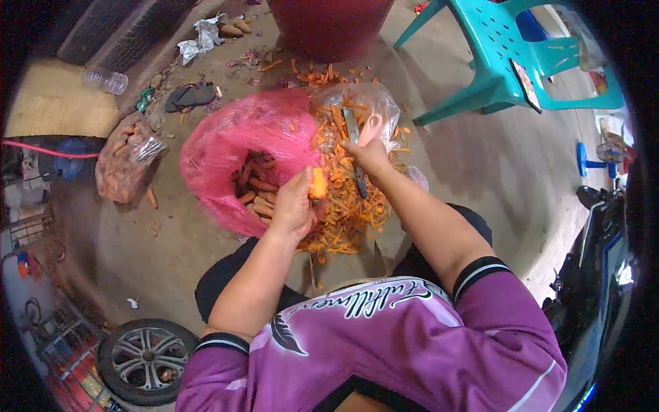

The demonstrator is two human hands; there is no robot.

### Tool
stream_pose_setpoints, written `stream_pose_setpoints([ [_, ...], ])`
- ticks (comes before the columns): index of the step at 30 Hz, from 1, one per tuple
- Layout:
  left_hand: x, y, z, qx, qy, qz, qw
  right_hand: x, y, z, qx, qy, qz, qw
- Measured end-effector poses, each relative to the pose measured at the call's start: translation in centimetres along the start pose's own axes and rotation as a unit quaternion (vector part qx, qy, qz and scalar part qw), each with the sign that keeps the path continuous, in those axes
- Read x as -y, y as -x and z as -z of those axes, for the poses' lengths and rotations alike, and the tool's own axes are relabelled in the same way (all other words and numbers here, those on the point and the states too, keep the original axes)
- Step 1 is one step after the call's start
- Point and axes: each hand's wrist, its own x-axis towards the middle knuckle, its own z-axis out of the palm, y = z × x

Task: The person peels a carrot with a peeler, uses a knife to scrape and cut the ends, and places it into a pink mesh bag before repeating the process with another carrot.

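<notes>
Holding carrot [318,184] over peel-strewn concrete floor [480,158]; pink sack [233,137], teal chair [501,62].

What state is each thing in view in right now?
left hand: shut on carrot
right hand: shut on blade
carrot: held over the peels, bright orange
pink sack: open, carrots inside
peels: piled loose on the floor
clear bag: open, crumpled
bottle: lying on its side
chair: upright
wheel: lying flat

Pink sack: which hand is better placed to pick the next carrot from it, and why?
Probably the left hand: it sits at the open mouth of the pink sack, though it holds a carrot. The right hand is farther off, gripping a blade.
</notes>
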Motion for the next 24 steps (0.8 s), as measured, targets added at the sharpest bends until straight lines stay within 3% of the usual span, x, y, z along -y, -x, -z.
stream_pose_setpoints([
  [3, -0.4, -0.5, 1.9, -0.074, -0.022, -0.011, 0.997, -2.1, -1.9, -1.5, 0.042, 0.185, -0.017, 0.982],
  [6, -1.2, -0.8, 3.7, -0.056, -0.047, 0.004, 0.997, -2.7, -4.9, -3.3, 0.19, 0.313, -0.105, 0.925],
  [9, -2.0, -0.2, 3.8, 0.003, 0.038, -0.01, 0.999, -8.2, -6.2, -6.1, -0.035, 0.354, -0.049, 0.933],
  [12, -2.4, 0.0, 4.3, 0.051, 0.056, 0.002, 0.997, -11.1, -6.0, -6.8, -0.06, 0.361, -0.058, 0.929],
  [14, -2.9, 0.2, 4.4, 0.077, 0.055, 0.025, 0.995, -13.4, -7.2, -6.6, -0.069, 0.355, -0.012, 0.932],
  [18, -3.7, 0.6, 3.1, 0.125, 0.1, 0.035, 0.987, -18.5, -10.6, -5.0, 0.04, 0.454, 0.031, 0.89],
  [21, -4.1, 0.9, 2.2, 0.172, 0.092, 0.026, 0.98, -14.6, -10.8, -2.8, 0.047, 0.157, -0.131, 0.978],
  [22, -4.1, 0.9, 2.1, 0.179, 0.071, 0.018, 0.981, -12.3, -9.7, -2.1, 0.019, 0.021, -0.191, 0.981],
  [24, -4.0, 1.1, 1.7, 0.208, 0.054, 0.012, 0.977, -3.8, -5.1, -0.3, 0.011, -0.036, -0.203, 0.978],
])
